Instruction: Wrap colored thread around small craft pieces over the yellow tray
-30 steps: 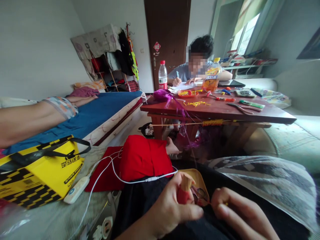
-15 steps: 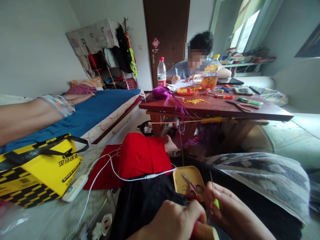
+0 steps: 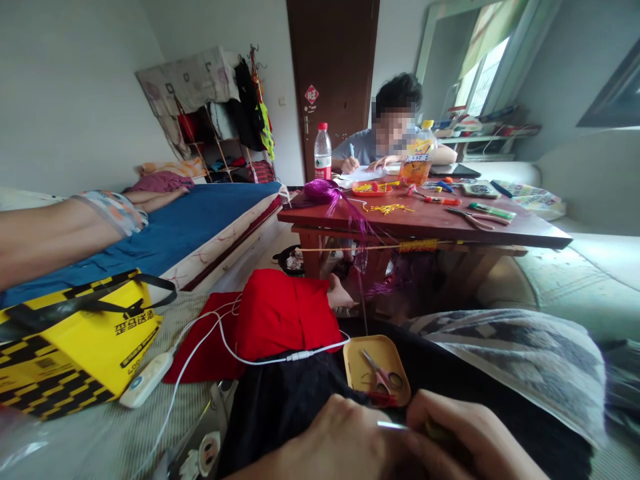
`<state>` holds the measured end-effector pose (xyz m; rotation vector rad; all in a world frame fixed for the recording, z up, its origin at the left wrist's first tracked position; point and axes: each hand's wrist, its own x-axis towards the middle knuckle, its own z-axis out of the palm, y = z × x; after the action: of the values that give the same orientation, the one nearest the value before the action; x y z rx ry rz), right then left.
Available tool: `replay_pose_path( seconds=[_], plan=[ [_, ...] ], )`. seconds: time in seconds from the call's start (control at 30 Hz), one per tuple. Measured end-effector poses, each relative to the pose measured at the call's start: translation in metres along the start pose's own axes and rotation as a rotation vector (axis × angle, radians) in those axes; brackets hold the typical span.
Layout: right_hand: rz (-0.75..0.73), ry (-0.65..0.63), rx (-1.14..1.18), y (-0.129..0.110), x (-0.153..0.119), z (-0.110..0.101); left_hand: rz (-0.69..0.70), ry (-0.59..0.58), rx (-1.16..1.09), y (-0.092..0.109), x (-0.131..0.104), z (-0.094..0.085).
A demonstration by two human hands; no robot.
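Observation:
My left hand (image 3: 340, 440) is low in the middle of the view, closed, its back towards me; whatever its fingers wrap round is hidden. Beside it, my right hand (image 3: 463, 430) is curled round a thin metal tool (image 3: 393, 425), whose bright tip points left over my left hand. A dim greenish part shows among the right fingers; the tool's exact kind is unclear. Just beyond the hands, a yellow tray (image 3: 353, 363) rests on my dark-clothed lap. Small scissors (image 3: 383, 375) with pinkish handles lie in it, near something red.
A red-brown table (image 3: 320, 212) holds purple strands (image 3: 323, 192), yellow pieces (image 3: 390, 209), pliers (image 3: 473, 219) and bottles. Behind it, a person (image 3: 397, 100) writes. A white cable (image 3: 225, 340) crosses red cloth (image 3: 287, 313). On the left are a yellow bag (image 3: 135, 333) and another person's legs (image 3: 55, 227).
My right hand has turned the metal tool from upright to pointing left, and the hands have come closer together. The wooden-looking piece at my left hand is now hidden. The view has shifted slightly.

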<state>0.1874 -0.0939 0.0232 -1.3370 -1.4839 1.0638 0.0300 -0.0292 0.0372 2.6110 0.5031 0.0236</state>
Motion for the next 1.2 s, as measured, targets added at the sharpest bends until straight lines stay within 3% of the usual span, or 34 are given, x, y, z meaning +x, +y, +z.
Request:
replay_pose_path(
  seconds=[0.07, 0.17, 0.3, 0.47, 0.6, 0.7, 0.9, 0.97, 1.07, 1.2],
  plan=[
    [0.183, 0.003, 0.308, 0.007, 0.004, 0.006, -0.009, -0.071, 0.096, 0.0, -0.003, 0.009],
    [0.446, 0.034, 0.755, 0.023, 0.006, 0.021, -0.136, -0.073, 0.152, -0.003, -0.009, 0.027],
    [0.5, 0.143, 1.003, 0.034, 0.001, 0.036, -0.231, 0.013, 0.074, -0.009, -0.016, 0.043],
    [0.481, 0.132, 1.084, 0.035, 0.001, 0.042, -0.254, 0.055, -0.005, -0.012, -0.017, 0.045],
    [0.463, 0.031, 1.091, 0.038, 0.003, 0.047, -0.074, 0.048, 0.114, -0.015, -0.018, 0.043],
    [0.499, 0.01, 1.093, 0.041, 0.002, 0.05, 0.03, 0.111, 0.138, -0.019, -0.019, 0.047],
    [0.453, 0.12, 1.146, 0.039, -0.002, 0.054, -0.124, 0.17, -0.291, -0.022, -0.018, 0.055],
    [0.463, 0.176, 1.154, 0.037, -0.003, 0.055, -0.144, 0.178, -0.322, -0.019, -0.019, 0.057],
    [0.511, 0.225, 1.141, 0.036, -0.004, 0.055, -0.114, 0.197, -0.155, -0.015, -0.023, 0.061],
    [0.494, 0.143, 1.153, 0.041, -0.006, 0.057, 0.035, 0.289, 0.174, -0.016, -0.029, 0.069]
  ],
)
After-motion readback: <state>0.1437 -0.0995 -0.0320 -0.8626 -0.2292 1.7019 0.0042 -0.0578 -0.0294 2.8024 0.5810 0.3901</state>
